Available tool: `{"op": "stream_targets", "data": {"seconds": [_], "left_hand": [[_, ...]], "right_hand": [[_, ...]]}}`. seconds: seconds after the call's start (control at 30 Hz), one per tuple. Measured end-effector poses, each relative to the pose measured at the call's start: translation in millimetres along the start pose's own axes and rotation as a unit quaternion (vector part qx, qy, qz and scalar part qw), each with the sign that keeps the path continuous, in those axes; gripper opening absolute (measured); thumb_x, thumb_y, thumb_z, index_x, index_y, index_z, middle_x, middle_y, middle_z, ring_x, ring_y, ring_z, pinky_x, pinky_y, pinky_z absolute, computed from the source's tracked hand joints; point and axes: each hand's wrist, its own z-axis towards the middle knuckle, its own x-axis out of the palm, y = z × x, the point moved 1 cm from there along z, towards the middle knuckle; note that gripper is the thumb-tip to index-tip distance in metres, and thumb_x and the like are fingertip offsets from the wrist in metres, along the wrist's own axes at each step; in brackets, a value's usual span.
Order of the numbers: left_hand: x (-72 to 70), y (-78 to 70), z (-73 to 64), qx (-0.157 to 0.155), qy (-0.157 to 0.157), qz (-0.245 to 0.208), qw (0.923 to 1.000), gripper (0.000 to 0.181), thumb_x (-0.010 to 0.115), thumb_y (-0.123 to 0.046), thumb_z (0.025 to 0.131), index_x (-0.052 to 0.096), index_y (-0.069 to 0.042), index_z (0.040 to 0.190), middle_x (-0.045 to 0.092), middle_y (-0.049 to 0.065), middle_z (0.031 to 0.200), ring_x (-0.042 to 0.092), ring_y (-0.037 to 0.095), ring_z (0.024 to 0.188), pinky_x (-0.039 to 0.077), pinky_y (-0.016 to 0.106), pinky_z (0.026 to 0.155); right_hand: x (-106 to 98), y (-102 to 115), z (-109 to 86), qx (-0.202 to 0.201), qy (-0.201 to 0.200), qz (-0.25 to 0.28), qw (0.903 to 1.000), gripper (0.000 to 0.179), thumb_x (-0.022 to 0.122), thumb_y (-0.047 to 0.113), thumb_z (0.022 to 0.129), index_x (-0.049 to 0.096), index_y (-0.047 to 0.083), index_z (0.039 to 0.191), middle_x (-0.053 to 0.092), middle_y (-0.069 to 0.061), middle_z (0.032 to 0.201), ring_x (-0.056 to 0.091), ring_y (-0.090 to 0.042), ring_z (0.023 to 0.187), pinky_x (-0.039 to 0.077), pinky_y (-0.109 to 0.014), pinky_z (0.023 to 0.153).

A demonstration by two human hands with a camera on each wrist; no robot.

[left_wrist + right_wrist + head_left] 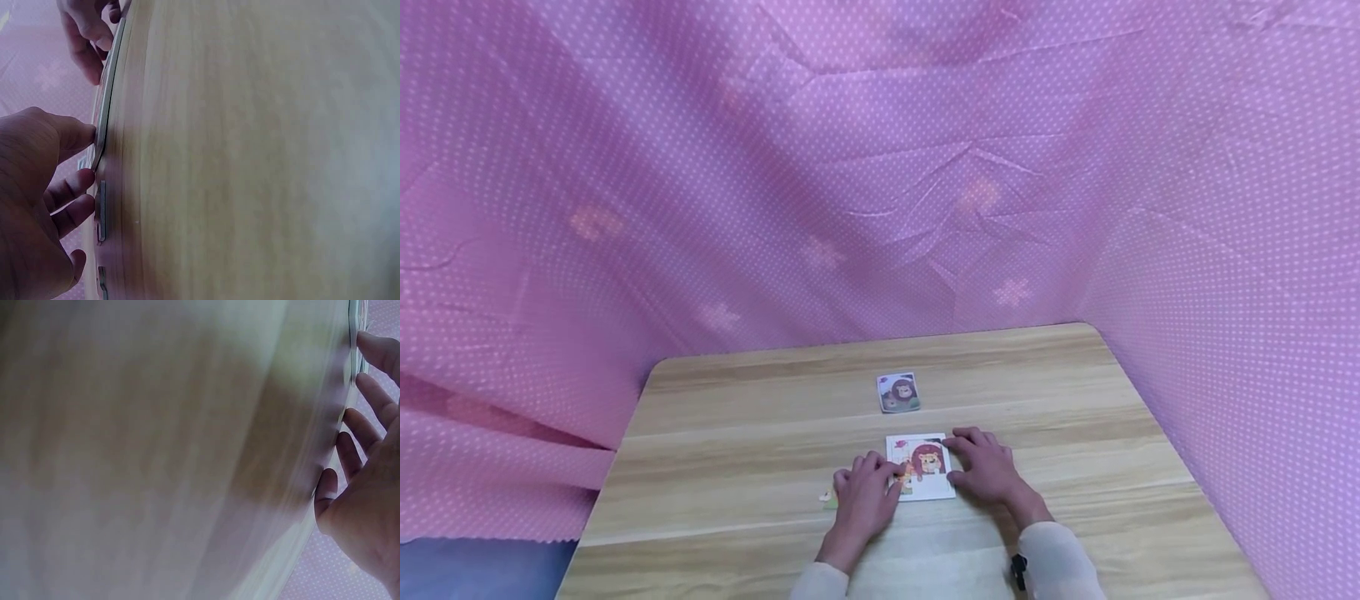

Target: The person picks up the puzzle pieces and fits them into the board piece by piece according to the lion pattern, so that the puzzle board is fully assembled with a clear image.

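Note:
A small white-framed jigsaw puzzle (934, 490) with a lion picture lies on the table in the head view, its lower part plain white. At its left side my left hand (867, 497) pinches an orange puzzle piece (907, 482) over the board, thumb and index finger apart. In the left wrist view the thumb and index finger of the left hand (37, 181) are at the board's edge. My right hand (988, 471) touches the right edge with thumb and index finger spread. The other fingers of the right hand (369, 450) reach toward the tabletop.
Beside the left hand lie loose puzzle pieces (830, 500), partly hidden by it. Behind the board is a lion picture card (898, 392). The wooden table (737, 433) has rounded far corners, and a pink dotted curtain (880, 167) hangs around it.

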Motion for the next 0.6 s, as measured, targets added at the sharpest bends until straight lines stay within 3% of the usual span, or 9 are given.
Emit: {"op": "stream_targets", "data": {"seconds": [0.33,0.6], "left_hand": [[0.8,0.4,-2.2,0.007,-0.012,0.022,0.9997,0.022,0.067,-0.039,0.084,0.070,-0.035,0.105,0.055,-0.009,0.100,0.045,0.013,0.091,0.030,0.044,0.080],[-3.2,5.4,-4.3,0.019,-0.009,0.005,0.9998,0.025,0.065,-0.039,0.086,0.068,-0.035,0.111,0.055,-0.010,0.102,0.044,0.011,0.092,0.031,0.045,0.083]], "right_hand": [[-0.7,1.7,0.5,0.012,0.004,0.002,0.9999,0.055,0.075,0.037,0.079,0.058,0.032,0.131,0.044,0.001,0.146,0.037,-0.027,0.134,0.032,-0.052,0.097],[0.3,4.2,3.6,0.013,0.002,-0.003,0.9999,0.054,0.075,0.038,0.079,0.058,0.032,0.130,0.044,0.001,0.146,0.038,-0.028,0.133,0.032,-0.052,0.096]]}}
